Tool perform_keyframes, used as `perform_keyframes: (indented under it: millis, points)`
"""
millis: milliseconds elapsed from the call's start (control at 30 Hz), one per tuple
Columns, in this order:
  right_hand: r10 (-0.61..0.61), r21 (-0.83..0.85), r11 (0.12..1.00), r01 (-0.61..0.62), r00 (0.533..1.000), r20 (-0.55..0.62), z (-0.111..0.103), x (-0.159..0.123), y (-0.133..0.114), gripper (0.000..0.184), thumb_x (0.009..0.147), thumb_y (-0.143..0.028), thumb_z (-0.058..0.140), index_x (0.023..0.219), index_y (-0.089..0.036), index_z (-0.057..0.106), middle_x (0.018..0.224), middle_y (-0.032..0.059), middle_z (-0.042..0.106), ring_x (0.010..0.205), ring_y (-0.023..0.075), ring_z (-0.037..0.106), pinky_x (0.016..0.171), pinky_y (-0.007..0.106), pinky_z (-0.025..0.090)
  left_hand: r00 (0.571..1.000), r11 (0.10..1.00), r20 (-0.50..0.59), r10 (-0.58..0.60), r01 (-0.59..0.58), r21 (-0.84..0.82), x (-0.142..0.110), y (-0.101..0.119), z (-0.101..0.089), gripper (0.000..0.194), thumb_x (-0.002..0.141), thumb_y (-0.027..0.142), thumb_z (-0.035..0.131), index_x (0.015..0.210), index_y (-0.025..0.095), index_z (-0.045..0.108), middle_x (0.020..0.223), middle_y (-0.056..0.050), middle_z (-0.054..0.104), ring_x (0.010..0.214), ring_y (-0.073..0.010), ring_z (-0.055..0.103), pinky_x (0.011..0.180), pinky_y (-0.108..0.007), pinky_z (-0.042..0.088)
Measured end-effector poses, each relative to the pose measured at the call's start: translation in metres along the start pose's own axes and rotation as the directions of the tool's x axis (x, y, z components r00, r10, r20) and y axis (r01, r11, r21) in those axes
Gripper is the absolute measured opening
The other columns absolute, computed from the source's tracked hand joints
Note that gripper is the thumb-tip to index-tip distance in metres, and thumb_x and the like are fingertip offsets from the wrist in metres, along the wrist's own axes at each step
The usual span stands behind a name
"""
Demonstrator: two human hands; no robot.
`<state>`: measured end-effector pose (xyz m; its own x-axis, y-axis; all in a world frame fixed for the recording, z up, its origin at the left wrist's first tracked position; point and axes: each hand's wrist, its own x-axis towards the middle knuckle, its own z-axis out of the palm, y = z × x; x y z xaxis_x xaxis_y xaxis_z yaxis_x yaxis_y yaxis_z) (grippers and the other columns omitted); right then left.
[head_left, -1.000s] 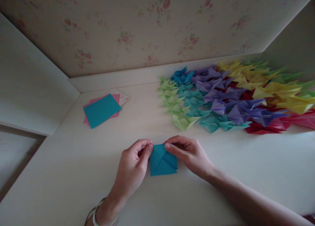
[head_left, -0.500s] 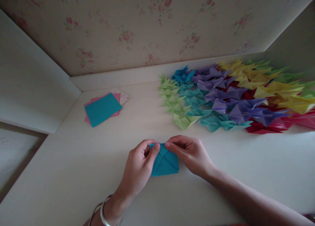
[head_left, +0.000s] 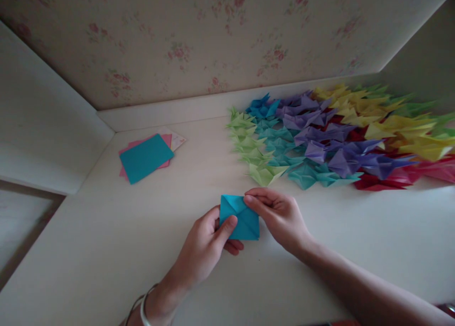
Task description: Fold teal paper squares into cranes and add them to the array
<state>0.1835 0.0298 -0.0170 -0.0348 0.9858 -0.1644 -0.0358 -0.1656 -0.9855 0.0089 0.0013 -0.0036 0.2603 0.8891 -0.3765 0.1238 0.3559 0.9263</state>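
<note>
A square of folded bright-blue paper [head_left: 246, 224] sits at the lower centre of the frame, its left side clamped between the thumb and fingers of the left hand [head_left: 204, 240], its upper right edge pinched by thumb and forefinger of the right hand [head_left: 280, 217]. The left hand slants in from the bottom left, thumb covering part of the paper, fingertips showing below it; the right hand enters from the lower right, fingers curled. At centre left, a flat teal paper rectangle [head_left: 146, 158] overlaps pink paper sheets [head_left: 166, 164]; pointed multicoloured folded-paper figures [head_left: 344, 162] crowd the upper right.
</note>
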Motion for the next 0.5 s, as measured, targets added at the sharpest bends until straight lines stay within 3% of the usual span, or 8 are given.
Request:
perform_keyframes:
  millis: [100, 267, 400, 500]
  points:
    - [-0.011, -0.006, 1.0, 0.011, 0.999, -0.044, -0.001, 0.002, -0.001, 0.017, 0.078, -0.036, 0.074, 0.079, -0.019, 0.075, 0.074, 0.0018, 0.074, 0.068, 0.0155, 0.064, 0.058, 0.022, 0.049, 0.998, 1.0, 0.058, 0.008, -0.009, 0.012, -0.002, 0.001, 0.0, 0.038, 0.096, 0.048, 0.051, 0.103, 0.014, 0.064, 0.084, -0.008, 0.076, 0.075, -0.0208, 0.075, 0.065, -0.028, 0.06]
    - [-0.016, -0.036, 0.999, 0.014, 0.998, -0.062, -0.002, 0.003, -0.002, 0.019, 0.078, -0.038, 0.074, 0.079, -0.019, 0.076, 0.075, 0.0033, 0.075, 0.069, 0.0177, 0.065, 0.058, 0.025, 0.05, 0.986, 0.999, 0.165, -0.003, 0.01, -0.043, -0.006, 0.006, -0.004, 0.035, 0.094, 0.041, 0.058, 0.117, 0.015, 0.062, 0.104, -0.012, 0.075, 0.09, -0.0238, 0.075, 0.076, -0.032, 0.06]
    - [-0.029, -0.057, 0.998, 0.025, 0.998, -0.059, -0.003, 0.003, -0.002, 0.021, 0.078, -0.039, 0.073, 0.079, -0.019, 0.075, 0.074, 0.0038, 0.074, 0.068, 0.0187, 0.065, 0.057, 0.026, 0.049, 0.953, 0.987, 0.297, -0.06, 0.1, -0.123, -0.01, 0.013, -0.013, 0.035, 0.093, 0.036, 0.06, 0.126, 0.023, 0.058, 0.123, -0.011, 0.068, 0.105, -0.0252, 0.071, 0.082, -0.034, 0.058]
    - [-0.034, -0.057, 0.998, 0.031, 0.998, -0.053, -0.004, 0.002, -0.003, 0.021, 0.078, -0.039, 0.073, 0.079, -0.018, 0.075, 0.074, 0.004, 0.074, 0.068, 0.0188, 0.065, 0.057, 0.027, 0.049, 0.924, 0.987, 0.375, -0.073, 0.121, -0.105, -0.011, 0.019, -0.021, 0.041, 0.089, 0.037, 0.067, 0.126, 0.022, 0.059, 0.125, -0.012, 0.066, 0.112, -0.0275, 0.066, 0.088, -0.037, 0.055]
